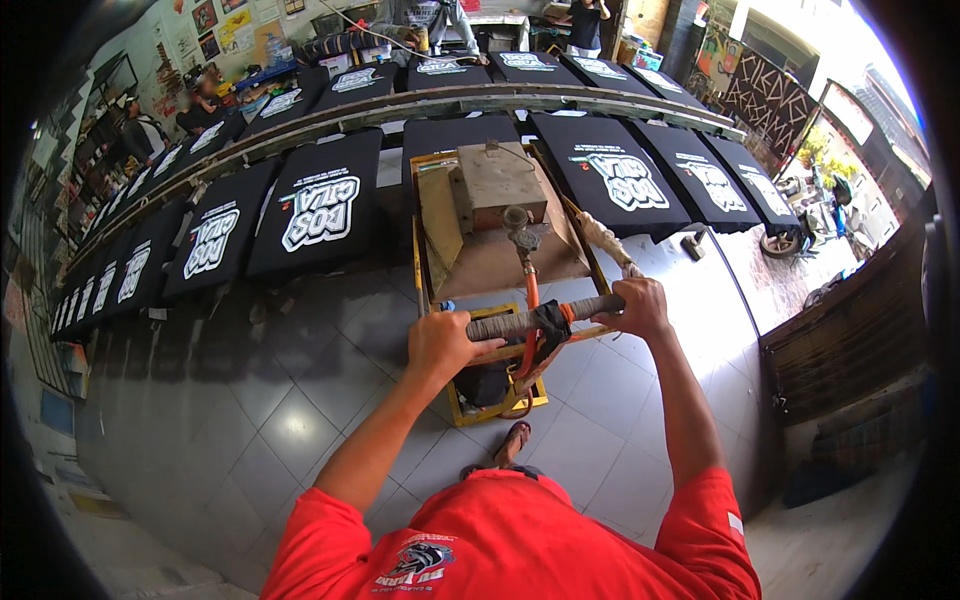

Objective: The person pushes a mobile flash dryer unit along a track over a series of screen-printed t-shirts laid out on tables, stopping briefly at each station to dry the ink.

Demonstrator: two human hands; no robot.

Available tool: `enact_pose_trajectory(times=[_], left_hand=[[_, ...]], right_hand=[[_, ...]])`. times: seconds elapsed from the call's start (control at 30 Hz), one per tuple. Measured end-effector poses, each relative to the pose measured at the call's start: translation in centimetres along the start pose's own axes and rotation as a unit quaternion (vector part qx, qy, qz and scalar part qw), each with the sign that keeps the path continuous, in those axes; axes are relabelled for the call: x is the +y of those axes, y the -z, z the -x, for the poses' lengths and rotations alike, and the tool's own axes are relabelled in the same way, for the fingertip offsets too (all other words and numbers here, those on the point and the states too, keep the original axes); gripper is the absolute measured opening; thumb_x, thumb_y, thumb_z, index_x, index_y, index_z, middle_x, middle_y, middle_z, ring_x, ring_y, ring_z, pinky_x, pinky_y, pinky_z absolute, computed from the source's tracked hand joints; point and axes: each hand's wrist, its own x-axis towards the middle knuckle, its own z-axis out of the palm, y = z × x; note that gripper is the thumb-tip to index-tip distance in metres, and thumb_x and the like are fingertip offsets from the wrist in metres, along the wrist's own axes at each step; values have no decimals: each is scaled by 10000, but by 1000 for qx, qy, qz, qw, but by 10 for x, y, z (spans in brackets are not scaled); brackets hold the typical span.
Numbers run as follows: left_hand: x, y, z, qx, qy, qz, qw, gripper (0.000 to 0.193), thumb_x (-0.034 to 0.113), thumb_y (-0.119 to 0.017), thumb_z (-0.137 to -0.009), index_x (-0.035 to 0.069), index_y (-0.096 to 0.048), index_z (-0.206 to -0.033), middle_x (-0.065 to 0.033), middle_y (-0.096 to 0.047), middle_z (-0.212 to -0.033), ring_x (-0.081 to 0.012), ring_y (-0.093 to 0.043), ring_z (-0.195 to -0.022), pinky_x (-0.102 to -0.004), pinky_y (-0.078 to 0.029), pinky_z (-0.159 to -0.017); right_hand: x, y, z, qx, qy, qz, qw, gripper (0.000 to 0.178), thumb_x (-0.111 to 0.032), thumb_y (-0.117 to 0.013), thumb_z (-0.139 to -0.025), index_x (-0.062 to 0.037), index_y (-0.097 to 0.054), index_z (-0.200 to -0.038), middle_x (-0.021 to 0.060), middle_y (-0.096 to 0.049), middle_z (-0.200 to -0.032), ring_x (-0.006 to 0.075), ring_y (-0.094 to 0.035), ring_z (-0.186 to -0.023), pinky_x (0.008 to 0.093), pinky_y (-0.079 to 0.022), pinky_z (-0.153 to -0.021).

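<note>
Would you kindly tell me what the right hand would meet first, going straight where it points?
Beyond the wrapped bar it grips, the right hand would probably meet the pale wrapped piece beside the metal hood, though depth is unclear.

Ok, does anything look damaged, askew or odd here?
The handle bar between the left hand and right hand looks patched up: black wrapping bunches around it near the middle, a tail hanging down. The black printed cloths beyond lie in orderly rows.

A flared metal hood (its bar handle wrapped) sits within a yellow frame.
</note>
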Motion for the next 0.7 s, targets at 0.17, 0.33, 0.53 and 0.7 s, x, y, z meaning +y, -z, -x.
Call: enact_pose_trajectory(times=[0.17, 0.33, 0.53, 0.7], left_hand=[[1, -1, -2, 8, -20, -15, 1000, 651, 670, -798, -616, 39, -644, -657, -156, -653, -646, -345, -678, -635, -443, -537, -578], [1, -3, 0, 20, -24, -17, 999, 629, 649, -799, -625, 45, -621, -637, -145, -642, -632, -329, -675, -630, -430, -534, -565], [0, -7, -2, 36, -45, -16, 998, 636, 651, -797, -625, 48, -592, -614, -137, -633, -617, -330, -665, -613, -428, -528, -553], [1, -11, -2, 45, -51, -36, 997, 644, 666, -789, -623, 52, -592, -613, -133, -634, -617, -315, -665, -607, -413, -525, -549]], right_hand=[[3, 0, 1, 3, -10, 1, 1000, 510, -636, -803, -624, -155, -670, -731, 32, -672, -719, 251, -677, -711, 397, -537, -676], [1, 1, 1, 8, -10, 0, 1000, 541, -642, -800, -629, -129, -665, -731, 50, -666, -715, 260, -675, -719, 401, -533, -701], [4, -1, 3, 32, 2, -16, 999, 557, -643, -784, -655, -111, -629, -713, 51, -654, -708, 267, -668, -730, 415, -522, -714], [8, -7, 3, 64, 21, -23, 997, 573, -659, -775, -653, -109, -623, -702, 46, -649, -698, 271, -664, -708, 417, -522, -695]])
